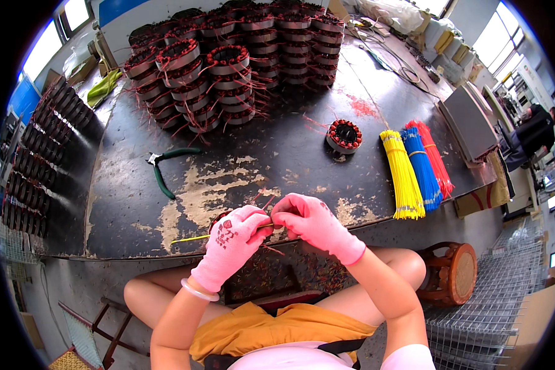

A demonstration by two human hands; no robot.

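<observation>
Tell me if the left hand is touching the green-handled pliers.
Apart. The head view shows worn tabletop plainly visible between the pink-gloved left hand and the green-handled pliers, which lie farther up the table.

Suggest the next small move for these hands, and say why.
Perhaps, with the left hand pinching the yellow wire, the right hand should twist it with a loose red lead: both hands' fingertips meet at the wire, and the lead juts out close by.

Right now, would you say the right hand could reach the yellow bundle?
Probably yes: nothing seems to stand between the right hand and the yellow bundle, though that hand looks busy.
</observation>
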